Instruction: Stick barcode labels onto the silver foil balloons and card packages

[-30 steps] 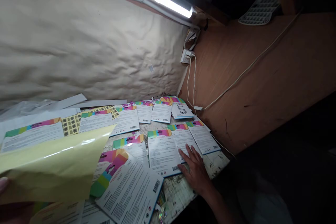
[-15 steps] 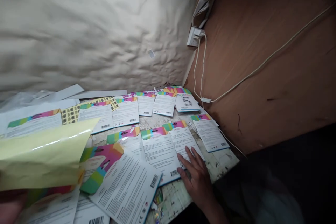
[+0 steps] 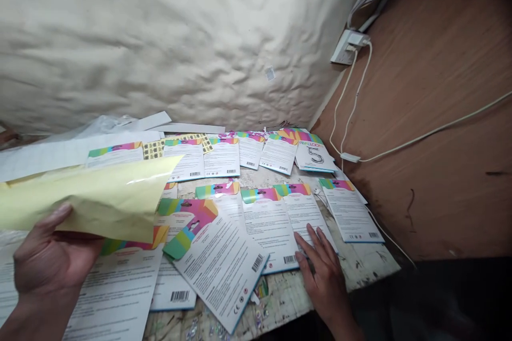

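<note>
My left hand (image 3: pixel 52 261) grips the edge of a glossy pale-yellow sheet (image 3: pixel 92 200), which curves over the cards at the left. My right hand (image 3: pixel 324 272) lies flat with spread fingers, its fingertips on a white printed card (image 3: pixel 268 234). Several cards with rainbow-coloured headers, text and barcodes are spread across the bench, some overlapping. A loose card (image 3: pixel 216 261) lies tilted between my hands. A card showing a silver number 5 balloon (image 3: pixel 316 157) sits at the back right.
A sheet of small dark-and-gold stickers (image 3: pixel 153 149) lies under the back cards, beside white strips and plastic film (image 3: pixel 104 128). Crinkled beige paper (image 3: pixel 160 37) covers the back wall. A wooden panel (image 3: pixel 424 85) at right carries a wall socket (image 3: pixel 346 48) with white cables.
My left hand has come into view beneath the yellow sheet, which has risen slightly. The view has swung left and down. My right hand stays on the cards.
</note>
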The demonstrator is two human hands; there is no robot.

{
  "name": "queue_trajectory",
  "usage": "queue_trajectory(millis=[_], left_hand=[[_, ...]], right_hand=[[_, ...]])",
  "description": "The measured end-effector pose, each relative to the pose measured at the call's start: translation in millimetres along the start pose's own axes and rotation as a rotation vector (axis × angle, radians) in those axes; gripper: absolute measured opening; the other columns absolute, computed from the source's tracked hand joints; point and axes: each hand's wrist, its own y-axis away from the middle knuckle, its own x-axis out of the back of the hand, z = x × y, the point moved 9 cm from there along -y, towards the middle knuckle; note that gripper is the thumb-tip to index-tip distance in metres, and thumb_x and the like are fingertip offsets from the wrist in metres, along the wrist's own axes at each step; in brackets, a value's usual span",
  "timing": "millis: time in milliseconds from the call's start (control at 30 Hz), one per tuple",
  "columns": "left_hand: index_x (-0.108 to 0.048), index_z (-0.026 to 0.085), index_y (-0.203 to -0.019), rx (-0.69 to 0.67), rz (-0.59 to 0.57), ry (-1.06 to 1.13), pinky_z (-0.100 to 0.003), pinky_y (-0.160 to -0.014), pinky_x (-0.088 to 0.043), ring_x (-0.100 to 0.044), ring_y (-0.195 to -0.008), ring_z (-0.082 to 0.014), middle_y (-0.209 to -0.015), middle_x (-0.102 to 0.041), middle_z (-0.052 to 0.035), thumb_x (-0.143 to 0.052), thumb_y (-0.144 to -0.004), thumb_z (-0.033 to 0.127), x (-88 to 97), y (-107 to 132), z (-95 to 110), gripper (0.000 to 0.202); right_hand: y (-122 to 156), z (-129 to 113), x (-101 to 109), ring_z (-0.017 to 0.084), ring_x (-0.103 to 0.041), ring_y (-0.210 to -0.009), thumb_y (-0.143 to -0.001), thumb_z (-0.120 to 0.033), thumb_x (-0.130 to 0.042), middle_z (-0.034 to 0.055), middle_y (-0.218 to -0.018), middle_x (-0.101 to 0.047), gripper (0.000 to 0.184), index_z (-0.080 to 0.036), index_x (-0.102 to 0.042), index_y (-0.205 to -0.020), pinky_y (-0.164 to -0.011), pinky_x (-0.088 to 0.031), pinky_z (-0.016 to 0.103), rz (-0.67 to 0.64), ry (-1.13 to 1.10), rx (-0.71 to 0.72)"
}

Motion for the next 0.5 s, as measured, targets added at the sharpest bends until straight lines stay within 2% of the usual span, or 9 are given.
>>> queue_trajectory(millis=[67,100,167,233,300,333,400,433,500], left_hand=[[-0.062,0.017,-0.075,-0.098,-0.131,0.066,-0.043,-0.100,-0.042,-0.054,-0.118,-0.0223,-0.091,-0.074,0.0164,-0.056,-0.069,0.006,-7.2,0,6,0.014],[-0.061,0.016,-0.074,-0.110,-0.139,0.101,-0.039,-0.101,-0.041,-0.054,-0.117,-0.0205,-0.091,-0.074,0.0148,-0.056,-0.070,0.005,-7.4,0,6,0.013],[-0.063,0.016,-0.076,-0.034,-0.054,0.159,-0.030,-0.098,-0.044,-0.058,-0.108,-0.0155,-0.086,-0.074,0.0115,-0.057,-0.074,0.007,-2.1,-2,-4,0.011],[-0.066,0.016,-0.082,0.066,-0.012,0.199,-0.020,-0.087,-0.049,-0.062,-0.094,-0.0115,-0.079,-0.073,0.0078,-0.064,-0.075,0.013,-2.3,1,-18,0.008],[-0.067,0.015,-0.085,0.087,-0.090,0.223,-0.018,-0.078,-0.053,-0.064,-0.085,-0.0113,-0.081,-0.073,0.0054,-0.075,-0.068,0.018,-11.3,5,-26,0.019],[-0.068,0.015,-0.087,0.070,-0.116,0.227,-0.019,-0.076,-0.054,-0.065,-0.083,-0.0120,-0.083,-0.073,0.0043,-0.080,-0.063,0.018,-13.6,7,-28,0.027],[-0.070,0.014,-0.092,0.118,-0.171,0.202,-0.022,-0.075,-0.056,-0.067,-0.081,-0.0147,-0.086,-0.074,-0.0001,-0.083,-0.061,0.023,-17.8,12,-39,0.034],[-0.071,0.013,-0.092,0.154,-0.197,0.180,-0.023,-0.073,-0.056,-0.068,-0.079,-0.0158,-0.086,-0.074,-0.0018,-0.084,-0.061,0.024,-19.3,15,-44,0.036],[-0.071,0.011,-0.094,0.176,-0.235,0.163,-0.024,-0.073,-0.056,-0.069,-0.082,-0.0176,-0.089,-0.075,-0.0046,-0.085,-0.062,0.026,-20.5,19,-49,0.038]], right_hand=[[0,1,1,0.033,-0.033,-0.139,-0.095,-0.040,-0.047,0.0045,-0.148,-0.044,0.040,-0.027,-0.061,-0.130,-0.109,-0.035,0.055,0.005,-0.026,-0.004],[-1,1,4,0.034,-0.034,-0.138,-0.095,-0.041,-0.047,0.0062,-0.147,-0.046,0.040,-0.025,-0.061,-0.129,-0.108,-0.036,0.056,0.020,-0.051,-0.008],[-5,-1,15,0.034,-0.039,-0.135,-0.094,-0.042,-0.047,0.0091,-0.143,-0.049,0.041,-0.022,-0.063,-0.126,-0.107,-0.037,0.056,0.083,-0.120,-0.023],[-14,-9,27,0.033,-0.044,-0.132,-0.092,-0.044,-0.050,0.0095,-0.141,-0.052,0.040,-0.023,-0.064,-0.123,-0.107,-0.037,0.056,0.140,-0.222,-0.042],[-31,-23,31,0.033,-0.048,-0.128,-0.089,-0.047,-0.055,0.0084,-0.137,-0.055,0.039,-0.025,-0.065,-0.120,-0.107,-0.037,0.055,0.112,-0.380,-0.080],[-43,-33,26,0.034,-0.052,-0.125,-0.088,-0.049,-0.057,0.0088,-0.134,-0.058,0.040,-0.026,-0.066,-0.119,-0.106,-0.039,0.055,0.047,-0.499,-0.109],[-66,-63,3,0.034,-0.060,-0.115,-0.086,-0.055,-0.057,0.0122,-0.126,-0.063,0.048,-0.024,-0.065,-0.122,-0.101,-0.044,0.053,-0.178,-0.809,-0.183],[-75,-83,-11,0.033,-0.063,-0.109,-0.085,-0.058,-0.057,0.0142,-0.123,-0.065,0.055,-0.023,-0.060,-0.128,-0.097,-0.047,0.053,-0.319,-0.972,-0.223],[-89,-130,-38,0.031,-0.069,-0.098,-0.084,-0.061,-0.059,0.0164,-0.118,-0.067,0.074,-0.022,-0.041,-0.144,-0.090,-0.052,0.050,-0.580,-1.243,-0.294]])
